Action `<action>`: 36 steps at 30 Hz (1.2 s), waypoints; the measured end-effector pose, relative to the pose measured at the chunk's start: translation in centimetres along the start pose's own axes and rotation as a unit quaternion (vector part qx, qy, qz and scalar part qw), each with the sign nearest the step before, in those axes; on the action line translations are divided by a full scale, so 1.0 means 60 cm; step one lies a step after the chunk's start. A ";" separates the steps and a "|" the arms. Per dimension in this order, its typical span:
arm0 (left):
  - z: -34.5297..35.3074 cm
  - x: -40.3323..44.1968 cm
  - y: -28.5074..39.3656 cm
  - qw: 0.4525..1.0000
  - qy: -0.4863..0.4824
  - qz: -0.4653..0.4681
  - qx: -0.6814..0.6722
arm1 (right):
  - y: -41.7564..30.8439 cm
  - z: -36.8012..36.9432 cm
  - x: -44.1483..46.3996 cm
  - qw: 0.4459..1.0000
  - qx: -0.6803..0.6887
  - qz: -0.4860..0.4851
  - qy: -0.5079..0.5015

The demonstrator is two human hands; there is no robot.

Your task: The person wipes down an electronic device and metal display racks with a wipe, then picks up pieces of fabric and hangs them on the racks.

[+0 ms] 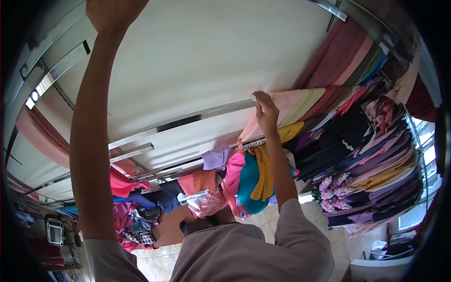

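My left hand [115, 14] is raised at the top left, and the frame's edge cuts off its fingers. What it touches cannot be seen. My right hand [266, 113] is closed at the end of the long metal rail [206, 113], its fingertips pinching a small crumpled white piece, cloth or tissue. Right beside that hand hangs a pale pink scarf [287, 102], then a yellow-green scarf [305, 101] in the same row. Below my right wrist are a mustard cloth [261, 174] and a teal cloth [246, 188] on a lower rail.
A dense rack of garments [385, 164] stands at right, with lilac flowers [333, 190] at its near end. Folded clothes and a clear plastic bag [206, 202] lie below by a brown surface [174, 228]. Metal bars [61, 63] project at upper left. Tiled floor [155, 263] shows below.
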State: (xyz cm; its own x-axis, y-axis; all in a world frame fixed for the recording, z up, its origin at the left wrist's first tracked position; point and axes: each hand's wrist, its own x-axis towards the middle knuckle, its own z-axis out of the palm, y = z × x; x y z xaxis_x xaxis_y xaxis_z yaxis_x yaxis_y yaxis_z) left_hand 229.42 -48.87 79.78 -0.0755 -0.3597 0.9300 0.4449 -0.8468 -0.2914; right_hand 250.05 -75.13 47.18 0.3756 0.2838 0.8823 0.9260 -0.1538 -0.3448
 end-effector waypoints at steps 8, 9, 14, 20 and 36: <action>-0.011 0.003 0.005 0.999 -0.037 -0.023 -0.008 | -0.121 0.140 -0.078 0.988 0.065 0.059 0.126; -0.014 0.004 0.005 0.999 -0.040 -0.022 -0.011 | -0.141 0.146 -0.080 0.991 0.076 0.043 0.098; -0.023 0.006 -0.002 0.996 -0.081 -0.020 -0.024 | -0.101 0.091 -0.061 0.997 0.035 -0.065 -0.017; -0.022 0.004 -0.002 0.995 -0.085 -0.031 -0.032 | -0.005 0.020 -0.030 0.988 -0.124 0.046 0.074; -0.025 -0.002 0.001 0.997 -0.064 -0.024 -0.045 | -0.290 0.228 0.020 0.959 -0.100 -0.043 -0.263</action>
State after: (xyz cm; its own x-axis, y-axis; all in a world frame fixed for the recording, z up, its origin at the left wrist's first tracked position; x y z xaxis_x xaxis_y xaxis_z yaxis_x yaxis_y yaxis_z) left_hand 228.09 -49.45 79.32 0.0233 -0.2698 0.9626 0.3611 -0.8956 -0.2597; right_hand 234.94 -59.16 49.86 0.3138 0.7335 0.6029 0.9485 -0.2715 -0.1633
